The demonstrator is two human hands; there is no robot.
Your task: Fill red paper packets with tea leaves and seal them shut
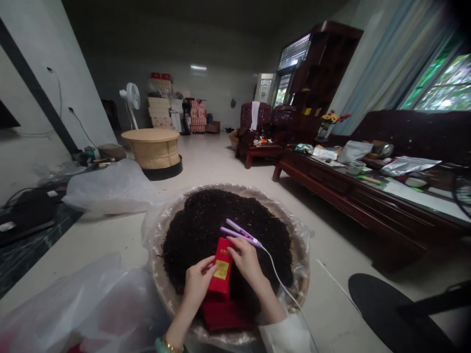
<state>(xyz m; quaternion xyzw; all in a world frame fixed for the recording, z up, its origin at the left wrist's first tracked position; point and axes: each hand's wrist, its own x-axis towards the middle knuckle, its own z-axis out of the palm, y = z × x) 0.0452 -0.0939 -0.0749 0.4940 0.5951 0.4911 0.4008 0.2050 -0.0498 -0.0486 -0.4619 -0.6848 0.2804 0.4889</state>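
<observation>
Upright between my two hands is a red packet [223, 255] with a yellow label and gold print. My left hand [198, 280] pinches its left edge beside the label, and my right hand [246, 259] grips it near its top right. Just beyond the right fingers, a purple mini flat iron [241, 234] with a white cord rests on a heap of dark loose leaves [224, 211] that look like tea. Its jaws are apart. Below the packet, flat red packets [228, 316] lie at the near side of the round basket [158, 274], which is lined with clear plastic.
Clear plastic bags [106, 186] lie on the floor at left. Behind them stands a round wooden table [150, 135]. A long dark wooden table [331, 181] with foil pouches runs along the right. A black round base [382, 304] is at the lower right.
</observation>
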